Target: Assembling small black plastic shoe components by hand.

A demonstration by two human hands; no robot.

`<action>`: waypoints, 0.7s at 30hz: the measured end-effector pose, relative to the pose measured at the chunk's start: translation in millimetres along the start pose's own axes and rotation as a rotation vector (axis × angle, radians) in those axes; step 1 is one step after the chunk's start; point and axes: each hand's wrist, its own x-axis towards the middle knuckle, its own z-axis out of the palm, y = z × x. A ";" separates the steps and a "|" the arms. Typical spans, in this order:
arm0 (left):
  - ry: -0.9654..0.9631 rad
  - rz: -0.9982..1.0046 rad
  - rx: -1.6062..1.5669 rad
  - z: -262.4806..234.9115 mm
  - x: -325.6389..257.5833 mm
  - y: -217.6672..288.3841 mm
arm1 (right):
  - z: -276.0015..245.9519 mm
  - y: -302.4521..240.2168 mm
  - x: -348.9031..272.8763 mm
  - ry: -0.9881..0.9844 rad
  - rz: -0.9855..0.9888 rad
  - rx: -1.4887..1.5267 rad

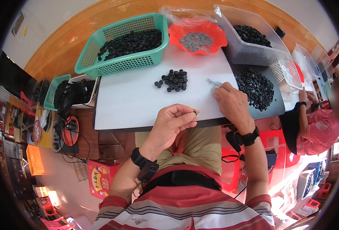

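Striped shirt (173, 203); hands (168, 124), right one (232, 100) at pins (214, 83), perhaps

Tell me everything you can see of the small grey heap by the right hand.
The small grey heap is a loose scatter of thin, metallic-looking pieces, too small to make out singly. It lies flat on the white tabletop, right of the black pieces. The right hand's fingertips are at its lower right edge, possibly touching and hiding some.
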 end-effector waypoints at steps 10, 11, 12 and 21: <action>-0.005 0.031 -0.009 -3.2 2.2 0.6 | -2.6 -3.2 -1.2 0.072 0.048 0.114; -0.003 0.031 -0.009 -2.8 2.2 0.9 | -3.8 -6.0 -2.0 0.072 0.047 0.116; 0.005 0.043 -0.020 -1.9 2.6 1.8 | -5.2 -9.4 -2.7 0.097 0.055 0.177; 0.031 0.094 0.033 -9.5 -0.1 1.8 | -9.9 -47.1 -0.1 0.060 0.056 0.590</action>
